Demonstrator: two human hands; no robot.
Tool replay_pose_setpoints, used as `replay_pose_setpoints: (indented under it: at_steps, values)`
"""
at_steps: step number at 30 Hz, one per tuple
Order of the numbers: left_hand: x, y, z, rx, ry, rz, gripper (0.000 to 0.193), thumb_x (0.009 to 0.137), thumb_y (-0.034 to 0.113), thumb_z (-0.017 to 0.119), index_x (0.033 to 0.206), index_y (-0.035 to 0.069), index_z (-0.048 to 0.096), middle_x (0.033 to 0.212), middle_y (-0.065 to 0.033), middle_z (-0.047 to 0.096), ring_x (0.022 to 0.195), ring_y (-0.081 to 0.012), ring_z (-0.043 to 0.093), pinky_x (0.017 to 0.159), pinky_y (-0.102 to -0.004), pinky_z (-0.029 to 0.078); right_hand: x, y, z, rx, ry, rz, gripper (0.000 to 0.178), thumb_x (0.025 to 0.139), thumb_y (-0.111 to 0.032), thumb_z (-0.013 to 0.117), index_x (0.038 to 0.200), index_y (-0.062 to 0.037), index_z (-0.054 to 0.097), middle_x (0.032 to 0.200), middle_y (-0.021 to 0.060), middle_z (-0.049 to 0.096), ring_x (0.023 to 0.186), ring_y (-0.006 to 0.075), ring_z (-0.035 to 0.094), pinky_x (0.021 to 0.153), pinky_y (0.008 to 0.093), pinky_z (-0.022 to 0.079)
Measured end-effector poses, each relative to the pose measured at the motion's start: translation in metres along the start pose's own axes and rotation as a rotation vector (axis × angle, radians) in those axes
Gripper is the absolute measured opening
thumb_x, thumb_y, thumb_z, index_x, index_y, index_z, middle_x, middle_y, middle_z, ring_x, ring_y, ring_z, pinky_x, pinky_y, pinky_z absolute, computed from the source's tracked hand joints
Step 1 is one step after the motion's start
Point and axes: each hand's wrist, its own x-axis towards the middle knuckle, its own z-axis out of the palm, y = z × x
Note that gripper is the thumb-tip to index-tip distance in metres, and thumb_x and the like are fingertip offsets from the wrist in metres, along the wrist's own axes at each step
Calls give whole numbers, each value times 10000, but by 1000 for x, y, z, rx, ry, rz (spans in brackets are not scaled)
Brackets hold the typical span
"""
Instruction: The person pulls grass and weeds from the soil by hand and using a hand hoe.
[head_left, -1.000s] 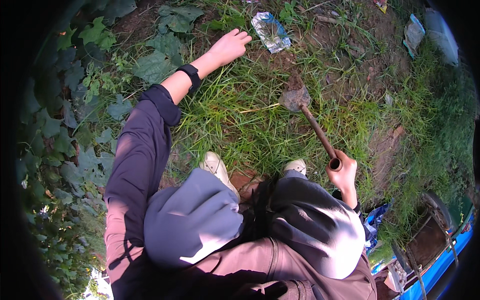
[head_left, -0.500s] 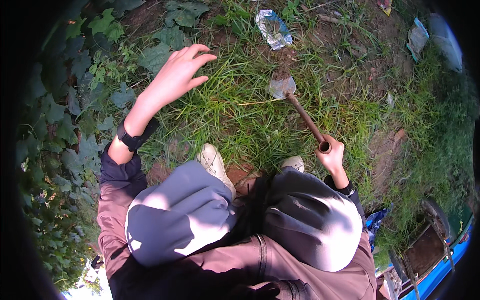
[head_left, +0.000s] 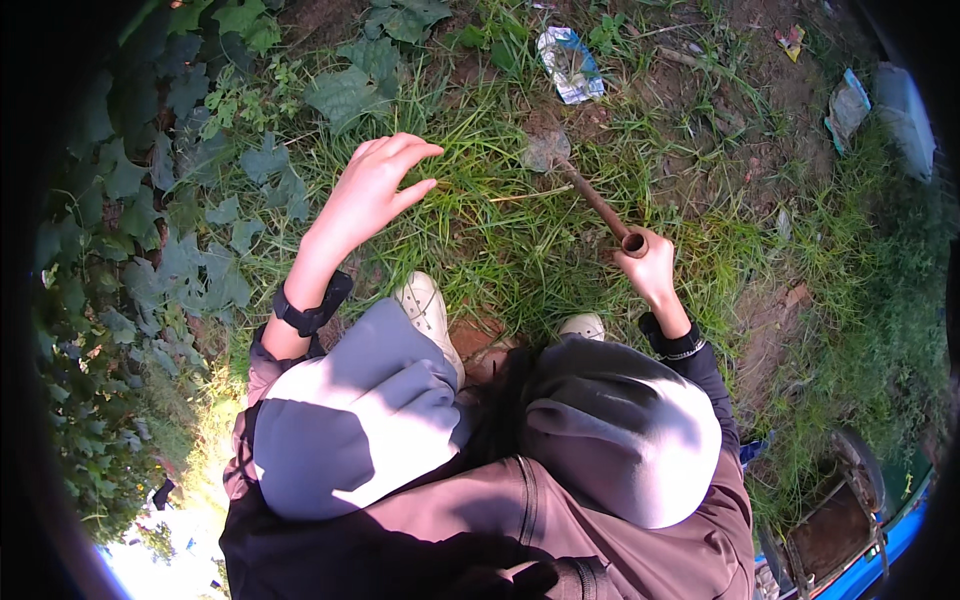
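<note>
My right hand (head_left: 652,268) is closed around the hollow end of a rusty metal tube handle. The handle belongs to a small hand trowel (head_left: 600,205). Its flat, soil-covered blade (head_left: 547,151) rests at the edge of bare soil among the grass. My left hand (head_left: 375,190) hovers over the grass to the left of the blade, holding nothing, its thumb and fingers apart. Under it and around the blade grows long green grass (head_left: 470,215).
Broad-leaved vines (head_left: 180,260) crowd the left side. Beyond the blade lies a crumpled blue and white wrapper (head_left: 570,65). More litter (head_left: 848,110) sits at the far right. A blue-framed object with a brown panel (head_left: 835,530) stands at the lower right. My shoes (head_left: 428,310) are just in front of me.
The trowel blade has shifted slightly left and toward the far side, and my right hand has moved up and left with it. My left hand has come nearer and a little right, still empty.
</note>
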Motion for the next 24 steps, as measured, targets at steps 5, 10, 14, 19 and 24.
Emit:
replay_pose_setpoints:
  at_steps: [5, 10, 14, 19, 24]
  values:
    - [5, 10, 35, 189, -22, 169, 558, 749, 235, 701, 1253, 102, 502, 1252, -82, 497, 1125, -271, 476, 956, -388, 377, -35, 11, -17, -39, -6, 1, 266, 617, -114, 661, 851, 11, 660, 653, 159, 619, 599, 228, 644, 620, 311, 503]
    - [18, -14, 62, 294, -40, 228, 512, 741, 173, 702, 1212, 85, 523, 1211, -92, 511, 1107, -264, 484, 935, -379, 390, 28, -15, 39, 45, 49, -21, 206, 651, -175, 649, 774, -10, 646, 639, 181, 609, 584, 320, 617, 594, 365, 489]
    - [28, -14, 40, 182, 40, 136, 396, 806, 185, 648, 1173, 79, 547, 1163, -84, 529, 1078, -264, 489, 930, -373, 384, 36, -22, 47, 47, 66, 10, 228, 644, -176, 650, 789, 0, 648, 641, 185, 603, 587, 321, 616, 593, 366, 485]
    - [13, -13, 33, 99, 40, 59, 371, 822, 195, 644, 1168, 93, 559, 1163, -72, 536, 1062, -261, 504, 946, -372, 377, -21, -14, -3, -32, 9, 9, 254, 631, -149, 659, 833, 4, 658, 634, 174, 604, 589, 290, 632, 591, 330, 498]
    - [14, -8, 35, -31, 56, 69, 345, 815, 198, 650, 1128, 74, 577, 1125, -70, 554, 1022, -257, 522, 921, -380, 389, -32, 15, -2, -126, -5, -6, 249, 642, -165, 651, 837, -11, 655, 623, 184, 599, 587, 326, 626, 589, 379, 507]
